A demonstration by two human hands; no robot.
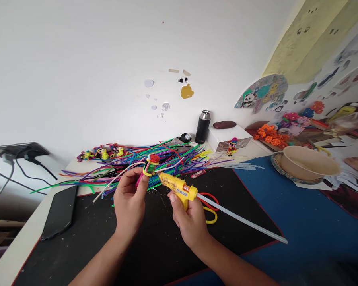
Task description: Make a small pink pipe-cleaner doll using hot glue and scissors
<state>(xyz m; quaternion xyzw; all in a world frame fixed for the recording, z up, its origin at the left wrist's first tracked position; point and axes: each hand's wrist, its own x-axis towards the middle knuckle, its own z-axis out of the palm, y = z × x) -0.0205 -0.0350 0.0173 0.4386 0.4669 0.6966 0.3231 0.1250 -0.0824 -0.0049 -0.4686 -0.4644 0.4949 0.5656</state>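
Note:
My left hand (129,200) grips a small pipe-cleaner figure (150,165) with a red top, a green part and a yellow band, its magenta lower part half covered by my fingers. In my right hand (189,220) is a yellow hot glue gun (174,184), its nozzle pointing left at the figure; whether the tip touches it I cannot tell. A long translucent glue stick (241,218) sticks out of the gun's back end. Behind both hands lies a loose heap of coloured pipe cleaners (173,159). Red and yellow pipe-cleaner loops (215,216) rest beside my right hand.
A black mat (86,246) covers the desk, with a dark phone (59,212) at left. Finished figures (103,153) lie at the back; another figure (232,147) stands by a white box (226,135). Also there: a black flask (203,127), spare glue sticks (241,166) and a bowl (310,165).

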